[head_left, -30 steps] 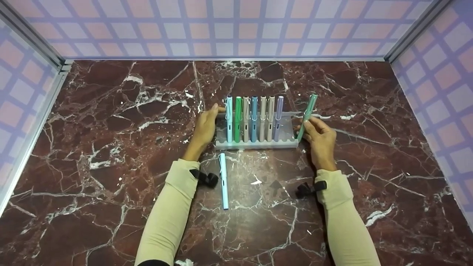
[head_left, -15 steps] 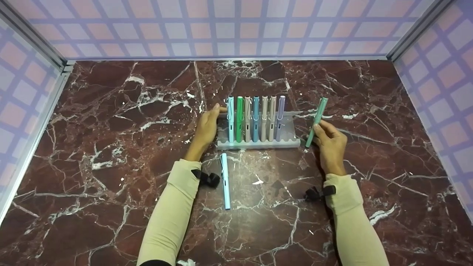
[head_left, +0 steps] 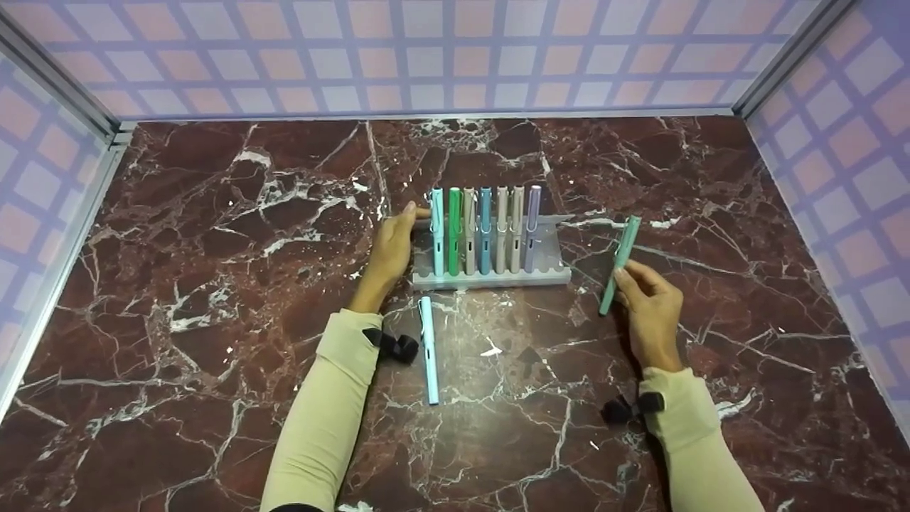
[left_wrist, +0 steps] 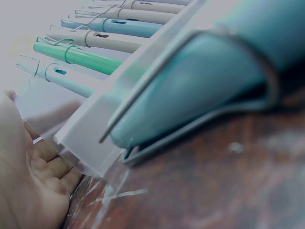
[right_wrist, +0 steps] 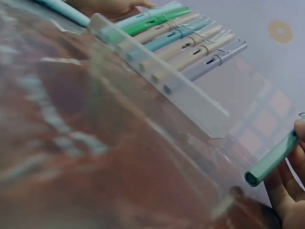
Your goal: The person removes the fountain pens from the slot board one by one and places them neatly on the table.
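Observation:
A clear pen stand (head_left: 498, 280) bears a row of several clip-capped pens, from a light blue pen (head_left: 438, 245) and a bright green pen (head_left: 454, 242) at the left to a purple pen (head_left: 532, 245). At its left side my left hand (head_left: 390, 249) grips the stand's edge, fingers curled behind the clear panel in the left wrist view. Out to the right, my right hand (head_left: 652, 309) pinches a muted green pen (head_left: 621, 263) between thumb and fingers, tilted and apart from the stand. In the right wrist view this green pen's (right_wrist: 274, 160) round end points toward the camera.
Another light blue pen (head_left: 429, 352) lies on the marbled table (head_left: 498, 441) in front of the stand, near the left wrist. Checked panels (head_left: 455, 60) border the back and sides. The stand's right end holds unfilled notches.
My right hand has carried the muted green pen away from the stand's right end, rightward and nearer to me. The left hand keeps its place at the stand.

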A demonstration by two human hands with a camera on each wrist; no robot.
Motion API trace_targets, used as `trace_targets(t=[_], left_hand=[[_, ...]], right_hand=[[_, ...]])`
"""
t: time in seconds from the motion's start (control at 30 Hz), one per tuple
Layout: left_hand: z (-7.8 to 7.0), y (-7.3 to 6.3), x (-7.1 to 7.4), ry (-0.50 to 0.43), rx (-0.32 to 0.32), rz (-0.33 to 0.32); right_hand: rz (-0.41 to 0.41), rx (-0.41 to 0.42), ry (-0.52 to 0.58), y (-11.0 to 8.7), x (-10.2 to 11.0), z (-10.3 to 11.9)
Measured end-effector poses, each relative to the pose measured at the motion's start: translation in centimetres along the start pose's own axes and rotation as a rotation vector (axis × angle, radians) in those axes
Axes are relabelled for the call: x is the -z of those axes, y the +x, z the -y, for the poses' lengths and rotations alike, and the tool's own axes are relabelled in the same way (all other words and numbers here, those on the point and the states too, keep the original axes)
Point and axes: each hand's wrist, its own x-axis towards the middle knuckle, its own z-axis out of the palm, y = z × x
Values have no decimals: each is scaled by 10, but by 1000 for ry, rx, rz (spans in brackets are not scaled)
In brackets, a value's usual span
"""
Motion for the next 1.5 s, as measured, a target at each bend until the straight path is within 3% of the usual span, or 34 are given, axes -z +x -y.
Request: trace_targets(t=[0.27, 0.47, 0.73, 0.97, 1.5], left_hand=[[3, -3, 4, 46, -15, -25], [4, -6, 6, 4, 16, -16], [5, -6, 6, 56, 29, -19], [1, -5, 5, 76, 16, -25], [-1, -1, 1, 71, 21, -25]], right_hand=[[25, 7, -97, -28, 2, -2], [84, -21, -106, -45, 0, -4], [110, -25, -134, -47, -1, -5], [167, 2, -77, -47, -3, -7], [334, 16, -123, -64, -50, -9]])
